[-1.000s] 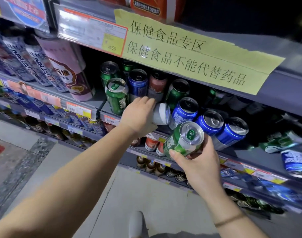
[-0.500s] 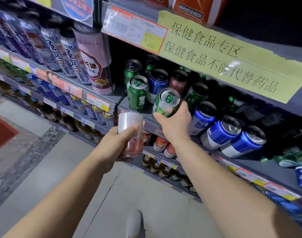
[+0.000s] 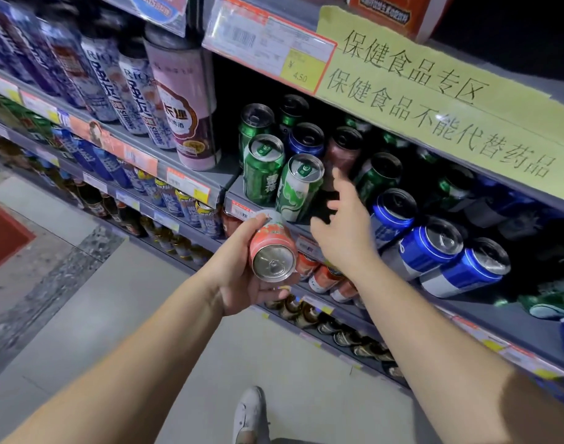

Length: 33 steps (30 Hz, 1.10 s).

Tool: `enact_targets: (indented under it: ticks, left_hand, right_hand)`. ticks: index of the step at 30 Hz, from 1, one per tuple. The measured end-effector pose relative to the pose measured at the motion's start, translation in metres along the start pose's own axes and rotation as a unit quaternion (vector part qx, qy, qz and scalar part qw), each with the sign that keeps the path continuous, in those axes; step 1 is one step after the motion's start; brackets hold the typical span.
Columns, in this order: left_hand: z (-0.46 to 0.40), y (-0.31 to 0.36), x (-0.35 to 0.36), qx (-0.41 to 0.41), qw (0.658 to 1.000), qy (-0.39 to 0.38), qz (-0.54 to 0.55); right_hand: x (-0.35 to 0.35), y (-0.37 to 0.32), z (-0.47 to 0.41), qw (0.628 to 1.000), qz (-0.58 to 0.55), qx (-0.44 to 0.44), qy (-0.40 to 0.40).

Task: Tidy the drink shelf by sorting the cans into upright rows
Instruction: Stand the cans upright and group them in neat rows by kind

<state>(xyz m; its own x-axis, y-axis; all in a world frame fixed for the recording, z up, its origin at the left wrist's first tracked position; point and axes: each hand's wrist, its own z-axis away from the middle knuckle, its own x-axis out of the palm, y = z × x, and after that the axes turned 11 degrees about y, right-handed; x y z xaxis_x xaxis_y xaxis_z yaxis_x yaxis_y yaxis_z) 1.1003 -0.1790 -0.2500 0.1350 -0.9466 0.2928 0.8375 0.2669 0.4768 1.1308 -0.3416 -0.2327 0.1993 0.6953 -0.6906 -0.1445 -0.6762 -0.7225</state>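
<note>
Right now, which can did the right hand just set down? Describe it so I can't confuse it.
Find the yellow handwritten sign on the shelf edge; beneath its left end, cans stand at the front lip. It is the pale green-and-white can, right of a darker green can, beside the open right hand.

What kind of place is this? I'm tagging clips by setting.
Most likely a shop's drinks aisle: tiered shelves stocked with drink cans, price labels on the shelf edges, and a handwritten yellow notice taped above.

Yellow handwritten sign (image 3: 440, 100), price label (image 3: 267, 43), tall pink bottle (image 3: 186, 107), perhaps a white shoe (image 3: 250, 415), grey floor (image 3: 82, 315)
</note>
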Motion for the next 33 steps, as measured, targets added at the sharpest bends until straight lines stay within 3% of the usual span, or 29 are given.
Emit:
enact_targets:
  ticks: [4, 9, 11, 13, 16, 21, 27, 29, 31, 33]
  left_hand:
    - [-0.006, -0.004, 0.009, 0.005, 0.999, -0.021, -0.045]
    - [-0.008, -0.006, 0.022, 0.010, 0.994, -0.036, -0.103]
    - [-0.008, -0.004, 0.020, 0.019, 0.984, -0.043, -0.172]
    - [-0.005, -0.001, 0.018, 0.072, 0.961, 0.018, -0.266]
    - [-0.007, 0.002, 0.012, 0.259, 0.920, 0.104, -0.277]
    - [-0.007, 0.002, 0.017, 0.467, 0.833, -0.021, -0.295]
    - [-0.009, 0.002, 0.029, 0.505, 0.829, 0.055, -0.234]
    - [-0.011, 0.001, 0.024, 0.495, 0.833, 0.074, -0.238]
    - [-0.015, 0.000, 0.019, 0.479, 0.842, 0.088, -0.232]
    - [-0.017, 0.000, 0.016, 0.472, 0.848, 0.093, -0.224]
  right_hand:
    - [-0.019, 0.011, 0.032, 0.957, 0.077, -0.210, -0.187]
    - [-0.020, 0.015, 0.032, 0.955, 0.108, -0.233, -0.150]
    - [-0.028, 0.013, 0.028, 0.964, 0.087, -0.210, -0.135]
    - [-0.038, 0.011, 0.024, 0.980, 0.033, -0.145, -0.129]
    - [-0.052, 0.007, 0.020, 0.990, -0.021, -0.087, -0.110]
    - [-0.058, 0.000, 0.011, 0.991, -0.045, -0.080, -0.094]
    - [-0.067, -0.017, 0.001, 0.978, -0.070, -0.046, -0.189]
    - [-0.070, -0.016, -0.019, 0.991, -0.049, -0.023, -0.122]
    - [-0.069, -0.016, -0.040, 0.998, 0.046, -0.038, -0.010]
    - [-0.060, -0.014, -0.057, 0.990, 0.128, -0.054, 0.025]
